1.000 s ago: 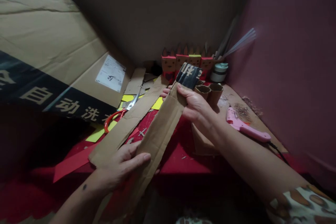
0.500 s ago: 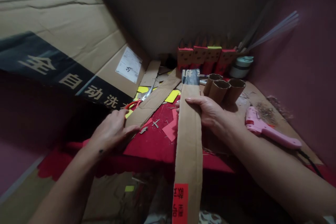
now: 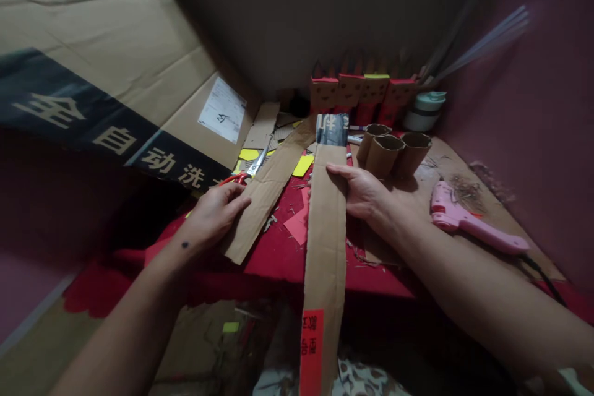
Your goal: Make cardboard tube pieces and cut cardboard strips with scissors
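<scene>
My right hand [image 3: 364, 193] grips a long cardboard strip [image 3: 326, 223] by its right edge, thumb on top. The strip has a dark printed far end and a red printed patch near my lap. My left hand [image 3: 218, 213] is closed on the near left edge of a second, plain cardboard strip [image 3: 269, 198], which slants away over the table. Just beyond the left fingers lie scissors [image 3: 253, 170] with red handles, partly covered by that plain strip. Pink paper [image 3: 297, 226] and small cardboard scraps [image 3: 270, 223] lie between the two strips.
A big printed carton [image 3: 153, 93] leans in at the left. Cardboard tubes [image 3: 386, 154] stand to the right, near a pink glue gun [image 3: 473, 223] on a board. Decorated boxes [image 3: 350, 91] and a lidded jar [image 3: 424, 111] stand at the back. Red cloth [image 3: 269, 266] covers the table.
My left hand has shifted up along the plain strip, whose near end now shows and sits lower. The right-hand strip has moved slightly left in view.
</scene>
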The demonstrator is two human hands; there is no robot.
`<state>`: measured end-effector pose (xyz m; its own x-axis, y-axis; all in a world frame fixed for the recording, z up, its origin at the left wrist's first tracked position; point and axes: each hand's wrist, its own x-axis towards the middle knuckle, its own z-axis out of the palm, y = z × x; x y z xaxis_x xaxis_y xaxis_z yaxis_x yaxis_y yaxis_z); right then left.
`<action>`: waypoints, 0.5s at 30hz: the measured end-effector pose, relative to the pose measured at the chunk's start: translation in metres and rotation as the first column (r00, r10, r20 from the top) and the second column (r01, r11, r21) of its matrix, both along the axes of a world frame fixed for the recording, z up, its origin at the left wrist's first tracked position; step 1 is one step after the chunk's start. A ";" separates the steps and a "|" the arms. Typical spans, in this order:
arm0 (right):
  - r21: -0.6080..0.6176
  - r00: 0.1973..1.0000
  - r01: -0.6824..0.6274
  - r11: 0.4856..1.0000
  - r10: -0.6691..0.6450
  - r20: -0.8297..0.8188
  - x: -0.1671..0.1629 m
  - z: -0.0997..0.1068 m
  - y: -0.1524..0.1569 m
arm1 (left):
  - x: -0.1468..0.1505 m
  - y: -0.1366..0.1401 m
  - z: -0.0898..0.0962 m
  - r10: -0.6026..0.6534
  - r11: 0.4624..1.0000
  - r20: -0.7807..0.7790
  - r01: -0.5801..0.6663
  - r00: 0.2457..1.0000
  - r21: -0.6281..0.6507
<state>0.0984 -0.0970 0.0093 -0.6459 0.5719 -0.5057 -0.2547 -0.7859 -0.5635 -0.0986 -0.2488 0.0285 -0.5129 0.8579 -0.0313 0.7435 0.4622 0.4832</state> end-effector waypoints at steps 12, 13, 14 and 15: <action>0.018 0.999 -0.034 0.999 0.034 -0.036 -0.001 -0.005 -0.002 | -0.029 0.015 0.001 -0.089 0.963 -0.464 -0.043 0.882 -0.266; 0.018 0.998 -0.031 0.999 0.032 -0.052 -0.001 -0.005 -0.003 | -0.028 0.018 -0.001 -0.100 0.962 -0.464 -0.034 0.880 -0.272; 0.013 0.996 -0.035 0.999 0.036 -0.077 -0.001 -0.005 -0.003 | -0.027 0.020 -0.002 -0.096 0.960 -0.465 -0.042 0.880 -0.278; -0.001 0.994 -0.048 0.999 0.048 -0.101 -0.001 -0.005 -0.003 | -0.026 0.021 -0.001 -0.085 0.955 -0.466 -0.062 0.881 -0.290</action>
